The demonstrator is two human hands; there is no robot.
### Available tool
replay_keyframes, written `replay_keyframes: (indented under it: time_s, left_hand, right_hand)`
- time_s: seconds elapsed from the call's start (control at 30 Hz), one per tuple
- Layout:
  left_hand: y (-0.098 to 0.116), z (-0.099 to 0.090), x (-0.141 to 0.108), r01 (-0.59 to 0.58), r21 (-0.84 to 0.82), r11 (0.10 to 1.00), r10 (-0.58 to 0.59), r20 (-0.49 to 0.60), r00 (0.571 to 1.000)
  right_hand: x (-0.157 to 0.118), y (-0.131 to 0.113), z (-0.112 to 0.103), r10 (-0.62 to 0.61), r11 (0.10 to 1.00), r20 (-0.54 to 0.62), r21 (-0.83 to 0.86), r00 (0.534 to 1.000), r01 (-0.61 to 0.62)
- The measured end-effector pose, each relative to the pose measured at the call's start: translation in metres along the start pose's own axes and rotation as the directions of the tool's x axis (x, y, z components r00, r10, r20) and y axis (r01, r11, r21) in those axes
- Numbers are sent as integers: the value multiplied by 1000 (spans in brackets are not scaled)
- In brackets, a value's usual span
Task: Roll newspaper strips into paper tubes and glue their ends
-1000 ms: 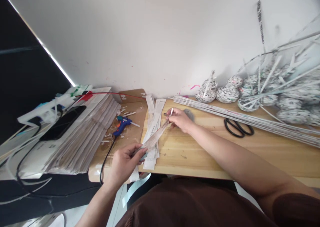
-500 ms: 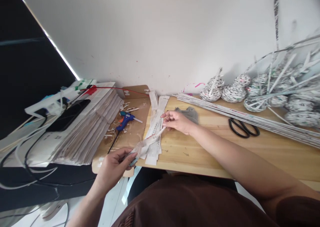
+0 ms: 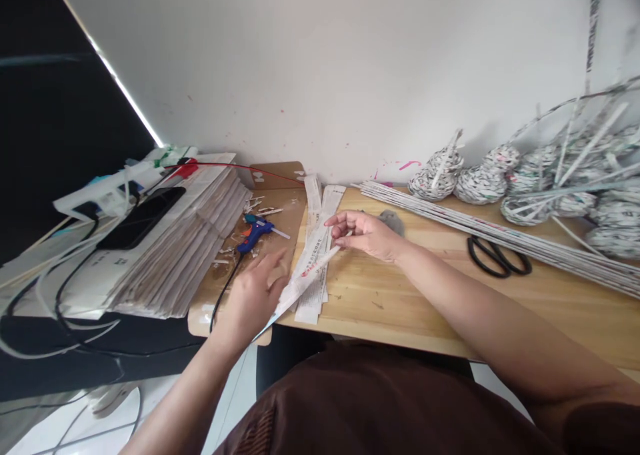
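Observation:
Between thumb and fingers, my right hand (image 3: 367, 236) pinches the narrow rolled end of a printed paper strip (image 3: 311, 272). The strip slants down to the left, and its lower end runs past the table's front edge. My left hand (image 3: 256, 291) is off the strip, fingers stretched out and apart, just left of it. A blue hot glue gun (image 3: 254, 235) lies beyond my left fingertips on a brown board (image 3: 283, 211). Beneath the held strip, more flat paper strips (image 3: 327, 208) lie on the table.
A tall paper stack (image 3: 185, 248) with a black phone (image 3: 143, 216) on top stands left, amid cables. To the right lie black-handled scissors (image 3: 500, 258) and a bundle of rolled paper sticks (image 3: 450, 216). Behind them sit several woven paper shapes (image 3: 435, 175). A grey cloth (image 3: 393, 221) is partly hidden by my right hand.
My left hand has let go of the strip and opened, moving up toward the glue gun. My right hand keeps its pinch on the rolled end. The view has shifted slightly.

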State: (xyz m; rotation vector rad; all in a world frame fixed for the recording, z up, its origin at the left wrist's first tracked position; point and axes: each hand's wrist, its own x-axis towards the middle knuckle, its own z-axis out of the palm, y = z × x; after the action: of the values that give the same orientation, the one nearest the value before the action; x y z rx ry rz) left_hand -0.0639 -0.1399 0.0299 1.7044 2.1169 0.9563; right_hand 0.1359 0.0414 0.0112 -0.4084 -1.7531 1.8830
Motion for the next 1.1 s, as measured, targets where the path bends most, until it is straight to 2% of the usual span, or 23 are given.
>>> replay_keyframes:
  time_s: [0.03, 0.1, 0.17, 0.23, 0.37, 0.47, 0.53, 0.6, 0.7, 0.77, 0.9, 1.1]
  left_hand:
    - [7, 7, 8, 36, -165, 986, -25, 67, 997]
    - [20, 21, 25, 118, -428, 896, -41, 184, 982]
    - [28, 35, 42, 229, -568, 790, -9, 364, 932]
    - [32, 46, 56, 306, -610, 731, -5, 444, 896]
    - [33, 61, 76, 308, -603, 736, -74, 381, 922]
    - [34, 67, 85, 227, -565, 793, -67, 289, 955]
    - [35, 71, 89, 165, -542, 824, -36, 240, 970]
    - [37, 73, 94, 139, -533, 834, -8, 241, 970]
    - [38, 75, 100, 176, -527, 832, -8, 306, 952]
    - [40, 76, 105, 232, -556, 798, -38, 338, 940]
    - [45, 82, 116, 323, -681, 657, -40, 397, 917]
    - [38, 100, 125, 344, -748, 568, 19, 430, 903]
  right_hand:
    - [-1, -3, 1, -4, 1000, 7, -1, 1000, 4]
    - [-2, -7, 2, -15, 1000, 14, -11, 1000, 16]
    - [-3, -10, 2, -30, 999, 10, -32, 999, 31]
    - [-2, -10, 0, -60, 997, -21, -41, 998, 59]
    - [1, -6, -7, -75, 997, -198, -17, 977, 73]
    - [3, -2, -8, 48, 995, -297, -73, 954, -73]
    - [3, 2, -7, 87, 984, -349, -116, 933, -136]
    - [4, 4, -6, 79, 982, -379, -130, 922, -138]
    - [5, 4, -9, 71, 978, -389, -152, 919, -140]
    - [5, 3, -13, 61, 966, -406, -206, 912, -157]
    - [4, -3, -17, 38, 934, -395, -312, 918, -173]
    - [6, 2, -20, 87, 947, -356, -261, 930, -189]
